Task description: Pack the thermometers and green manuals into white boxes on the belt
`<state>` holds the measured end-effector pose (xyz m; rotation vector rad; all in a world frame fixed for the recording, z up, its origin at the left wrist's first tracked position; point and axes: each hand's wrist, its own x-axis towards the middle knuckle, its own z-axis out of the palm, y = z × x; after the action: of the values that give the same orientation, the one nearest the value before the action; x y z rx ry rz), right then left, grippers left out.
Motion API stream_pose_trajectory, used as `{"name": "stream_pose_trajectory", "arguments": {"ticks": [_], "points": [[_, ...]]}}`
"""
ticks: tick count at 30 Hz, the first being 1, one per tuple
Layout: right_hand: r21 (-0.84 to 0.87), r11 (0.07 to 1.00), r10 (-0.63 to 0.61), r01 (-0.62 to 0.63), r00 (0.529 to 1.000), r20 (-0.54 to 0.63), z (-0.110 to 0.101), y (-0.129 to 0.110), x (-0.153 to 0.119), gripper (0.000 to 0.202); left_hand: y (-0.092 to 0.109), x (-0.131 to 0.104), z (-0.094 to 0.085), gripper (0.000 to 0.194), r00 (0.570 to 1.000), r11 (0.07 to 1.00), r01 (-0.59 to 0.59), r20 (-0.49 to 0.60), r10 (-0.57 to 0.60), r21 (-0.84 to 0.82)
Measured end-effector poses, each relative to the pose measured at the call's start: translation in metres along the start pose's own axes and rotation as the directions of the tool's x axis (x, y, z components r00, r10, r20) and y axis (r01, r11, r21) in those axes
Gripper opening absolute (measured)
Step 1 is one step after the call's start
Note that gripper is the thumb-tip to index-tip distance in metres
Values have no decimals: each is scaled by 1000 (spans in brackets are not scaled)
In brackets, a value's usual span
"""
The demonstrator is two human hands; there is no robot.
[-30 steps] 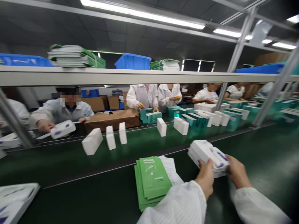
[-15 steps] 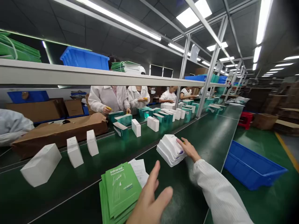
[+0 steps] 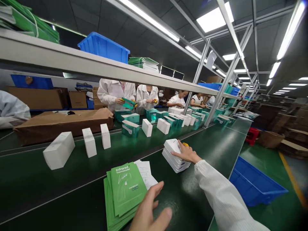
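Note:
My left hand (image 3: 150, 211) is at the bottom centre, fingers apart and holding nothing, beside a stack of green booklets (image 3: 128, 189) marked "Infrared Thermometer". White printed sheets (image 3: 146, 173) stick out from behind the booklets. My right hand (image 3: 186, 153) rests on top of a stack of white trays (image 3: 172, 150), with its thumb and forefinger spread over the top one. Something yellow shows at its fingers; what it is I cannot make out.
White boxes (image 3: 89, 142) and teal boxes (image 3: 130, 128) stand along the green belt (image 3: 79, 173). A shelf (image 3: 96, 69) crosses above it. Co-workers in white (image 3: 116, 93) are opposite. A blue bin (image 3: 257, 183) sits at right, beside a metal post (image 3: 221, 77).
The view has shifted, and the standing boxes have moved relative to the tray stack. My right hand has spread over the top tray. A co-worker opposite now holds a teal piece.

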<state>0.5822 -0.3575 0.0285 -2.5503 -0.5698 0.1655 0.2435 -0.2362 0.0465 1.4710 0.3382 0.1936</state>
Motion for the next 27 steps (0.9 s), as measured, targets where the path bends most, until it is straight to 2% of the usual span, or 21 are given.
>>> {"name": "stream_pose_trajectory", "arguments": {"ticks": [2, 4, 5, 8, 10, 12, 14, 19, 23, 27], "points": [[42, 999, 17, -18, 1000, 23, -5, 3, 4, 103, -2, 33, 27, 51, 993, 979, 104, 65, -93, -174], [104, 994, 40, -45, 998, 49, -11, 9, 11, 91, -3, 73, 54, 48, 986, 890, 150, 4, -165, -431], [141, 988, 53, -61, 997, 65, -14, 13, 16, 83, -4, 95, 66, 47, 983, 853, 145, -27, -183, -502], [279, 953, 78, -117, 986, 148, -19, 22, 26, 60, -7, 161, 97, 40, 979, 776, 109, -68, -192, -621], [388, 908, 64, -155, 969, 237, -18, 24, 28, 59, -10, 196, 111, 44, 974, 721, 125, -53, -219, -682], [489, 853, 27, -183, 951, 309, -16, 23, 26, 63, -11, 219, 118, 50, 972, 671, 154, -9, -233, -726], [566, 799, -11, -203, 936, 352, -14, 18, 24, 64, -11, 228, 120, 52, 974, 638, 181, 44, -224, -749], [649, 710, -57, -273, 897, 439, -22, -1, 35, 61, 5, 227, 114, 46, 966, 629, 237, 111, -234, -740], [663, 688, -79, -294, 878, 472, -32, -15, 56, 61, 24, 235, 106, 45, 968, 652, 232, 106, -227, -722], [669, 687, -97, -284, 877, 471, -41, -20, 73, 65, 37, 246, 100, 46, 973, 686, 224, 115, -201, -692]]}}
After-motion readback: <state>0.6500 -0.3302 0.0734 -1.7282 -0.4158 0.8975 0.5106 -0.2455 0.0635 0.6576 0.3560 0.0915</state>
